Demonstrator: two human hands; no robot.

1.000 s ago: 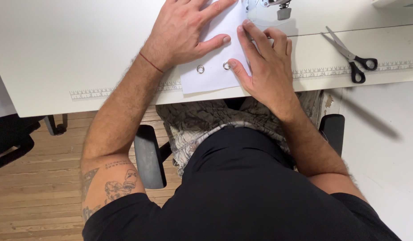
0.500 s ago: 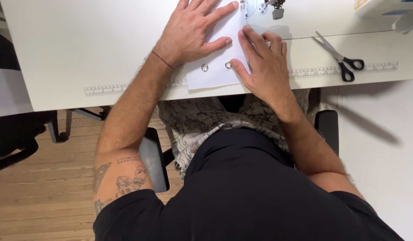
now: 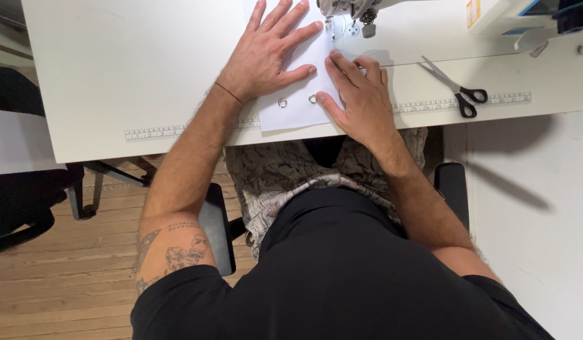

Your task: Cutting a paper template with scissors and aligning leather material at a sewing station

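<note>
White sewing table (image 3: 146,69): pale sheet (image 3: 297,110) runs lengthwise toward machine foot (image 3: 331,24); left hand (image 3: 266,56) splayed flat on it, right hand (image 3: 357,94) flat, fingers together, nearer the needle.

There are 2 hands on the white table (image 3: 146,69): 1 left hand (image 3: 266,53) and 1 right hand (image 3: 360,94), both flat with fingers spread. Under them lies 1 white sheet (image 3: 297,113), and it carries 2 metal eyelets (image 3: 282,102) side by side near its lower edge. 1 sewing machine (image 3: 354,9) stands at the far edge (only its needle end and part of its body show). 1 pair of scissors (image 3: 458,88) with black handles lies to the right. 2 printed ruler strips (image 3: 165,132) run along the table's near edge, 1 on each side of the sheet. 2 black chair armrests (image 3: 216,226) show below the table.
</note>
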